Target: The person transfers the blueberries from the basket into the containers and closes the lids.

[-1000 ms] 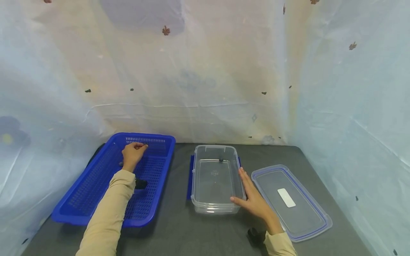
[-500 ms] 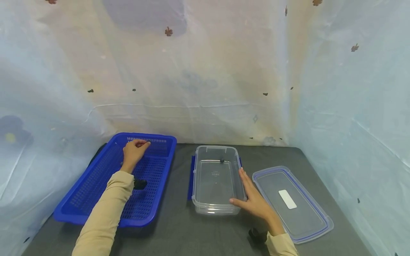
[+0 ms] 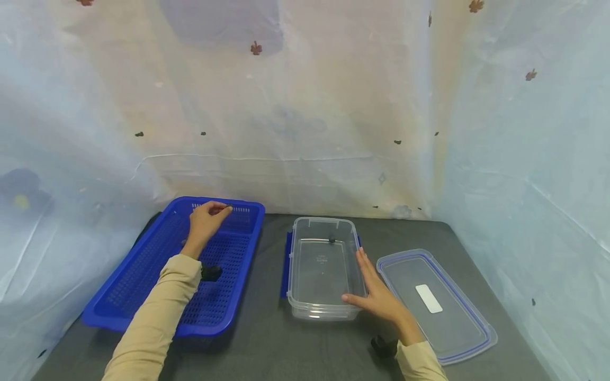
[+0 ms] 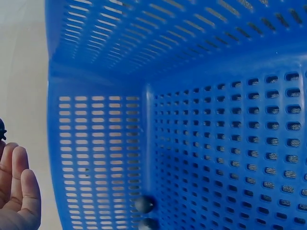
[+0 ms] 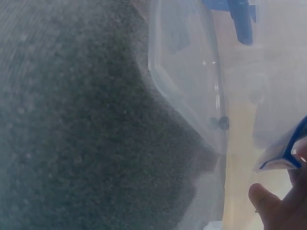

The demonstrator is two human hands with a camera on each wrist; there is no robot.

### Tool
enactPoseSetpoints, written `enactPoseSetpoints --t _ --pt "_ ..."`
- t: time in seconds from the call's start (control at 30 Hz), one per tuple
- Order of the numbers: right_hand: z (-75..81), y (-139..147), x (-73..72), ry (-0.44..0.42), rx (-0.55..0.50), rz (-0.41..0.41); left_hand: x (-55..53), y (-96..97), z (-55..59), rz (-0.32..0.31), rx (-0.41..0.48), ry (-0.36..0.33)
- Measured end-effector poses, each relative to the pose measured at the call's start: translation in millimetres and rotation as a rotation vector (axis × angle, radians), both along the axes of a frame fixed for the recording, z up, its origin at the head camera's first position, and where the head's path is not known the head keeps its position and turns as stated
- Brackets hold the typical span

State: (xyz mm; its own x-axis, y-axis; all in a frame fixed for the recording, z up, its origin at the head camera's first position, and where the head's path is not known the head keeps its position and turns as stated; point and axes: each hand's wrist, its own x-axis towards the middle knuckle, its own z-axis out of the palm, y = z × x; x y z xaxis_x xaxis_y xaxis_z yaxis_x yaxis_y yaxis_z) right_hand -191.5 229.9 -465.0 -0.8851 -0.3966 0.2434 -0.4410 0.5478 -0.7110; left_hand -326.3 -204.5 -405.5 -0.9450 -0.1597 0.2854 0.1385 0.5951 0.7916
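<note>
L hand (image 3: 206,222) pinches a dark berry (image 3: 230,206) over the blue basket (image 3: 225,251), left of mid-frame; the clear box (image 3: 314,280) is to its R, long side up-down, w/ R hand (image 3: 378,299) nearer, fingers spread on box's R edge.

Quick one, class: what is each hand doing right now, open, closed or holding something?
Left hand: pinching a small dark item between thumb and fingers.
Right hand: open, at the side of the clear container.

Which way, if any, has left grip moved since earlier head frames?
Yes: left grip shifted right and slightly upward in the picture, relative to the blue basket.
</note>
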Motion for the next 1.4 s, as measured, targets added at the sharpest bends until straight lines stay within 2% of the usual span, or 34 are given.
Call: enactPoseSetpoints --t 0.37,0.6,0.77,1.13,1.4 --pt "0.9 0 0.3 -0.017 0.006 0.014 8.1 10.3 15.8 -0.1 0.008 0.009" --pt "-0.7 0 0.4 -0.028 -0.012 0.016 14.2 26.7 25.4 -0.162 0.024 0.023" --pt "-0.3 0 1.2 -0.028 -0.025 0.018 14.9 37.7 28.5 -0.216 0.038 -0.005" --pt "0.0 0 0.1 -0.011 -0.027 0.025 14.6 73.8 47.1 -0.316 0.109 -0.031" --pt "-0.2 0 0.8 0.007 -0.014 0.017 15.8 106.5 55.1 -0.383 0.145 -0.006"
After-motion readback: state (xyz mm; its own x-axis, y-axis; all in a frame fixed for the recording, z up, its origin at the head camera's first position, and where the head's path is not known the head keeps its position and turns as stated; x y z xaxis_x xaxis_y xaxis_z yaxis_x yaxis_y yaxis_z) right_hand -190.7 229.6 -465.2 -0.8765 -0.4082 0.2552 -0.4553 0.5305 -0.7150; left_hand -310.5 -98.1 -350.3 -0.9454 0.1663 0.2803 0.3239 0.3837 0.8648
